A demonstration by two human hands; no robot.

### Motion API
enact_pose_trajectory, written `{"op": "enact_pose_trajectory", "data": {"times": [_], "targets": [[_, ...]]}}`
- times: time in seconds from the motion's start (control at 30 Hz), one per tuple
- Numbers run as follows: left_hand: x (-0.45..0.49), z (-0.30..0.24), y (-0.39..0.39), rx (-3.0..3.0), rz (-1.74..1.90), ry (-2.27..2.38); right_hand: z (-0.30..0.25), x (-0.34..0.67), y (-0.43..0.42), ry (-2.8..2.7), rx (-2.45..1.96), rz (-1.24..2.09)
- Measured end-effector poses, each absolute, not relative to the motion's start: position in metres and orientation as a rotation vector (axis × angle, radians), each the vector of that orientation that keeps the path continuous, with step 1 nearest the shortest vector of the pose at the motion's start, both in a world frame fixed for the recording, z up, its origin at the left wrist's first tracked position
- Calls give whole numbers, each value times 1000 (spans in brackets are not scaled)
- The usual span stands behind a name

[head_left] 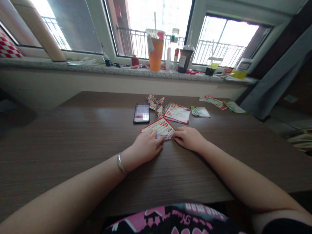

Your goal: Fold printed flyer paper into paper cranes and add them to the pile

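Two hands: the left hand, with a silver bangle on its wrist, and the right hand lie close together on the counter.
Left fingers: they lay flat on the leaflet and press it, not clenched.
Right fingers: they touch the leaflet's right corner; I cannot tell if they pinch it.
Leaflet: a folded red-and-white paper leaflet is on the counter, between both hands.
Near it: a smartphone with blurred screen, folded paper pieces, another red-and-white leaflet, green cards.
Window sill: an orange cup and a dark cup stand there.
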State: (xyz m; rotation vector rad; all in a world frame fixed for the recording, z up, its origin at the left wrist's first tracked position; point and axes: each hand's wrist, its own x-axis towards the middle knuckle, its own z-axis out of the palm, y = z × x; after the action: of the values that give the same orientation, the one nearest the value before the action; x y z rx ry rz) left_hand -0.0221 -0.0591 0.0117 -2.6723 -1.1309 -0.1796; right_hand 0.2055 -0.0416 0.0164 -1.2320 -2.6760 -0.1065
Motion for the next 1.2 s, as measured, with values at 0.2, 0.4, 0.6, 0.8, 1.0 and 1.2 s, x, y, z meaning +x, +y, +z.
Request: {"op": "enact_pose_trajectory", "data": {"times": [0.2,0.4,0.6,0.8,1.0,1.2], "targets": [[-21,12,-59,-2677,-157,-1123,21,210,-41,-2689,-1195,-10],[-21,11,-59,-2662,-135,-1096,24,211,-38,-2698,-1196,68],[-21,9,-61,-2675,-119,-1095,24,214,-36,-2707,-1144,151],[-20,11,-62,-2670,-54,-1085,28,214,-37,-2722,-1117,170],[-18,14,-65,-2647,-38,-1063,34,211,-43,-2812,-1108,101],[-17,15,-68,-2637,-7,-1032,35,211,-44,-2845,-1086,63]]}}
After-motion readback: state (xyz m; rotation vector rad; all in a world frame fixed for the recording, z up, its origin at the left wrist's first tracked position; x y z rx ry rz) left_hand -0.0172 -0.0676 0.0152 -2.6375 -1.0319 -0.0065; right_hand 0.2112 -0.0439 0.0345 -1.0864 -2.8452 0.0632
